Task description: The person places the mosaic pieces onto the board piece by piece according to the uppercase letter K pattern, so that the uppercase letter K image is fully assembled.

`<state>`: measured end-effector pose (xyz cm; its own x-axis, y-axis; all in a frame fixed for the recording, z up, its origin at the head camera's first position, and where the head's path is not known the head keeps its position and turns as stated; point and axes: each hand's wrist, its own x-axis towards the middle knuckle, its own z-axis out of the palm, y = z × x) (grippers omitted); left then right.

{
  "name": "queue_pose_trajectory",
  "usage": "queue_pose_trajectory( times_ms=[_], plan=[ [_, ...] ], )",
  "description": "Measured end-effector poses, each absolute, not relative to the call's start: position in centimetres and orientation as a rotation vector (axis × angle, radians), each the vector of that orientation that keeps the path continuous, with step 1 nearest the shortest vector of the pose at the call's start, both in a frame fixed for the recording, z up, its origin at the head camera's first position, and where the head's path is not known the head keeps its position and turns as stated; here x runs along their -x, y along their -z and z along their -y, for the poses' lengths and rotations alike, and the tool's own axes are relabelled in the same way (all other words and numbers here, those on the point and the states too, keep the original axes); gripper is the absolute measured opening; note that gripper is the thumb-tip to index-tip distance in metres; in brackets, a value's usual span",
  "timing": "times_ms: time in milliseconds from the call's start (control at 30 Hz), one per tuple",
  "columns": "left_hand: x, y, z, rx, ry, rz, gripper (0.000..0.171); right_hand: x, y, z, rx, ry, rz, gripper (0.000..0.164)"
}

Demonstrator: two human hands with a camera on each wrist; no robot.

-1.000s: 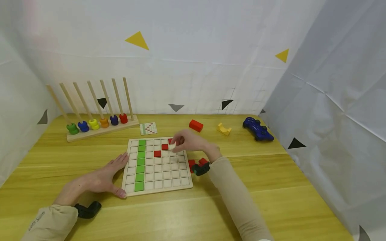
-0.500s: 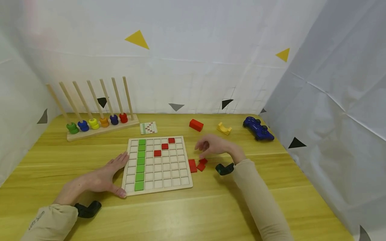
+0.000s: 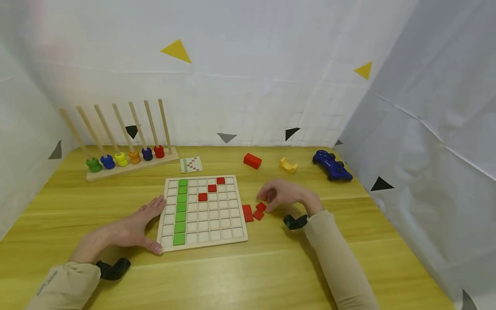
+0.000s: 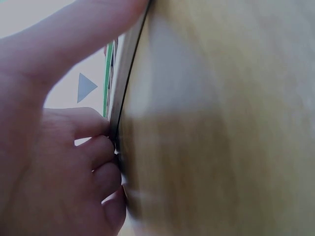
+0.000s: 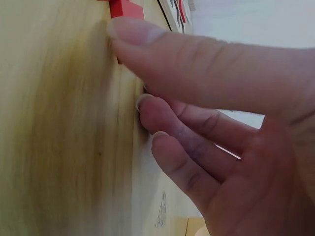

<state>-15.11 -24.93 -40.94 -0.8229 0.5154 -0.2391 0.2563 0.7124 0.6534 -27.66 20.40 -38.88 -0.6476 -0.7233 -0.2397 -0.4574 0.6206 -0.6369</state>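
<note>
My left hand (image 3: 135, 224) rests at the left edge of a pale wooden grid board (image 3: 201, 248), fingers and thumb spread along that edge. In the left wrist view, the fingertips meet the board's side (image 4: 123, 78). The board carries a column of green square tiles (image 3: 181, 207) and a diagonal of red tiles (image 3: 203, 197). My right hand (image 3: 286, 192) hovers low over the table right of the board, thumb and fingertips right at a loose red tile (image 3: 261, 206). In the right wrist view, the thumb (image 5: 140, 37) partly covers red tiles (image 5: 127, 10), with a gap between thumb and fingers.
More red tiles (image 3: 247, 213) lie against the board's right side. Behind the board are a small pattern card (image 3: 191, 164), a red block (image 3: 252, 161), a yellow arch-shaped block (image 3: 288, 165) and a blue game controller (image 3: 332, 165). A peg stand with coloured beads (image 3: 131, 168) stands back left.
My right hand has left the board's upper right corner, uncovering a red tile there, and moved right and down to the loose red tiles. My left hand has stayed put.
</note>
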Motion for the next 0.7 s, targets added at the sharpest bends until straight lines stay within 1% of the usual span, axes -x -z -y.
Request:
queue_pose_trajectory(
  times_ms=[300,700],
  plan=[
    [15.13,40.92,24.88,-0.593,-0.894,-2.499,0.133,27.59,39.26,-20.07,0.895,0.725,-2.425,0.027],
    [15.19,40.98,24.82,-0.586,-0.873,-2.506,0.133,27.7,39.37,-20.26,0.846,0.75,-2.457,0.022]
  ],
)
